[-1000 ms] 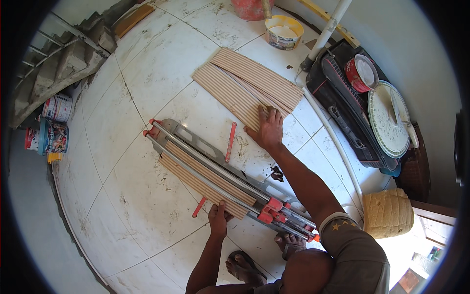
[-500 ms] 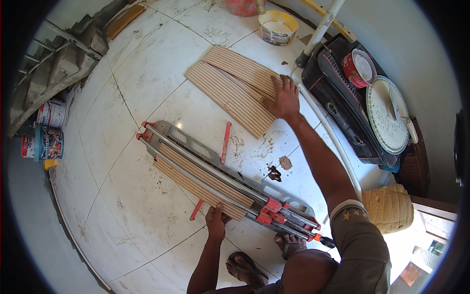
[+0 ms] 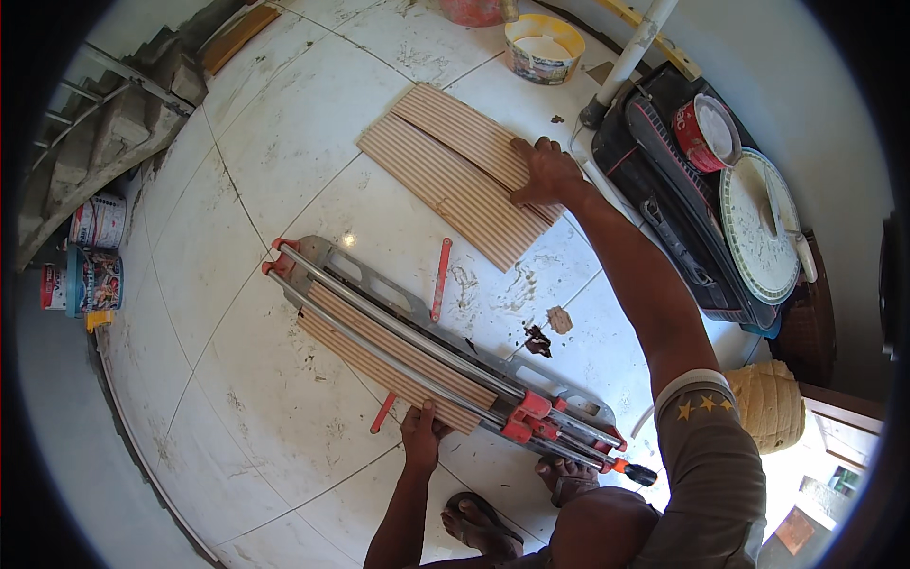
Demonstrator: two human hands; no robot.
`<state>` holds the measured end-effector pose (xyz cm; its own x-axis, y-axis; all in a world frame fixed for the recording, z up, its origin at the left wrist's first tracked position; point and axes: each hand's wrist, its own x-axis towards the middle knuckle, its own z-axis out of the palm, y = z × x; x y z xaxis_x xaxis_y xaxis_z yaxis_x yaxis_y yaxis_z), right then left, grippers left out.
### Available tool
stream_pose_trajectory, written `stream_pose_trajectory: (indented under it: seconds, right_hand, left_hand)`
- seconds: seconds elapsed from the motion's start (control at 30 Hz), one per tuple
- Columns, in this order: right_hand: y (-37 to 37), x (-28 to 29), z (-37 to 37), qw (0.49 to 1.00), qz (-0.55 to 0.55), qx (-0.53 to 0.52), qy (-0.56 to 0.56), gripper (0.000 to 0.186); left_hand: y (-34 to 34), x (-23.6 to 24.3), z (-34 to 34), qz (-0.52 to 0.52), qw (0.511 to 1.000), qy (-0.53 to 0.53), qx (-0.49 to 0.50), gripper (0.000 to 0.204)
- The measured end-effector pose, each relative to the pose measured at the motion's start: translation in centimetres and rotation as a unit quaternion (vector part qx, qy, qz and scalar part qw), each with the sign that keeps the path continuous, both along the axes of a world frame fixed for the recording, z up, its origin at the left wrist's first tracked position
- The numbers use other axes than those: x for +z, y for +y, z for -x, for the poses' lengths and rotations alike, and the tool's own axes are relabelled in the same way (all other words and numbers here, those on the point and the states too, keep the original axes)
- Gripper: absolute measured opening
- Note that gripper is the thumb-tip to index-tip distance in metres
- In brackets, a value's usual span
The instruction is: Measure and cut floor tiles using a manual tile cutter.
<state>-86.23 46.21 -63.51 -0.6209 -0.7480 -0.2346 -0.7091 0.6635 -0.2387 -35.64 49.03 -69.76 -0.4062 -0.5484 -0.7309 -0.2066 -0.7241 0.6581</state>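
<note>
A manual tile cutter (image 3: 408, 327) with two metal rails and red fittings lies slantwise on the floor. Under its rails sits a beige ribbed tile (image 3: 346, 341). My left hand (image 3: 422, 438) grips this tile's near edge, thumb on top, its other fingers partly hidden. Farther off, a wide ribbed tile piece (image 3: 441, 199) lies flat, with a narrower ribbed tile strip (image 3: 464, 123) along its far side. My right hand (image 3: 550, 175) is closed across the right end of that strip, thumb on one edge and fingers toward the other.
Red support arms (image 3: 442, 280) stick out from the cutter. To the right are a black case (image 3: 654, 218), a red tin (image 3: 706, 133) and a round patterned lid (image 3: 758, 228). A yellow-rimmed bucket (image 3: 544, 47) stands at the back. Paint tubs (image 3: 95, 275) stand left, near concrete steps (image 3: 123, 133).
The narrow strip has turned under my right hand, and the wedge-shaped gap beside the wide piece has narrowed. My left hand stays on the tile in the cutter.
</note>
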Motion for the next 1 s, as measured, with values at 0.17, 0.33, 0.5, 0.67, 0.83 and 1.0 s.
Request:
stream_pose_trajectory:
  seconds: [0.17, 0.33, 0.5, 0.67, 0.83, 1.0]
  right_hand:
    - [-0.2, -0.3, -0.6, 0.999, 0.029, -0.022, 0.001, 0.095]
    - [-0.4, -0.6, -0.6, 1.000, 0.004, -0.013, -0.001, 0.095]
    - [-0.6, -0.4, 0.3, 0.998, -0.018, -0.021, -0.053, 0.099]
    - [-0.5, 0.0, -2.6, 0.999, -0.025, -0.030, 0.006, 0.106]
    - [-0.1, 0.0, -2.9, 0.998, -0.011, -0.054, -0.010, 0.107]
    - [0.6, -1.9, -4.2, 0.996, 0.045, -0.073, 0.028, 0.109]
  left_hand:
    - [-0.2, -0.7, -0.7, -0.008, 1.000, 0.002, -0.017, 0.031]
    - [-0.3, -0.7, -0.7, -0.016, 0.999, 0.003, -0.029, 0.033]
    - [-0.3, -1.0, -0.7, -0.014, 0.999, 0.008, -0.033, 0.034]
    - [-0.4, -0.8, -0.6, -0.004, 0.999, 0.008, -0.035, 0.034]
    - [0.0, 0.6, 0.8, -0.004, 0.999, 0.041, 0.008, 0.030]
    - [0.7, -0.8, 0.6, 0.015, 0.996, 0.047, 0.071, 0.031]
